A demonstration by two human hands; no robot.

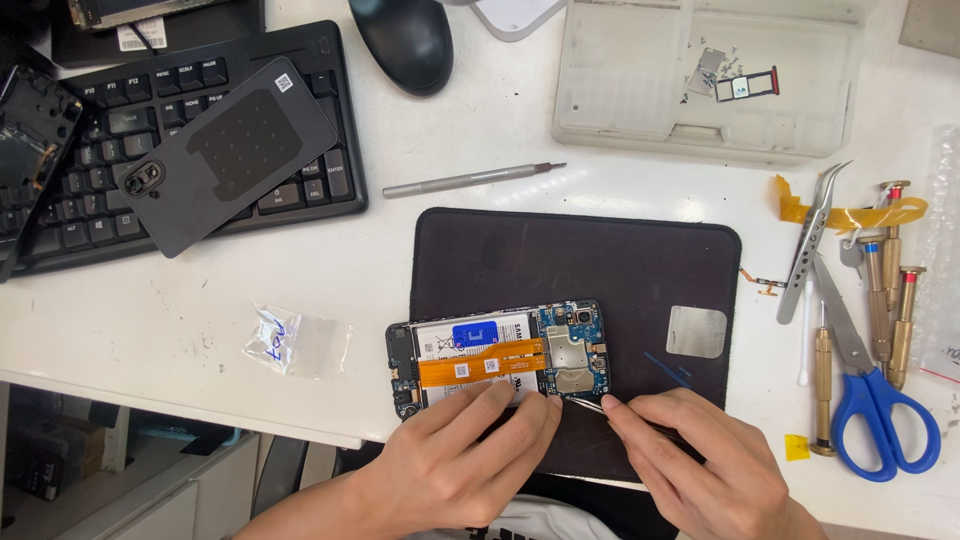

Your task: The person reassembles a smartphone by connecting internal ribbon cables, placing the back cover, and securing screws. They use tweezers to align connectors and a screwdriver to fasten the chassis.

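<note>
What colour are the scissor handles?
Blue: the scissor handles show best in the head view.
</note>
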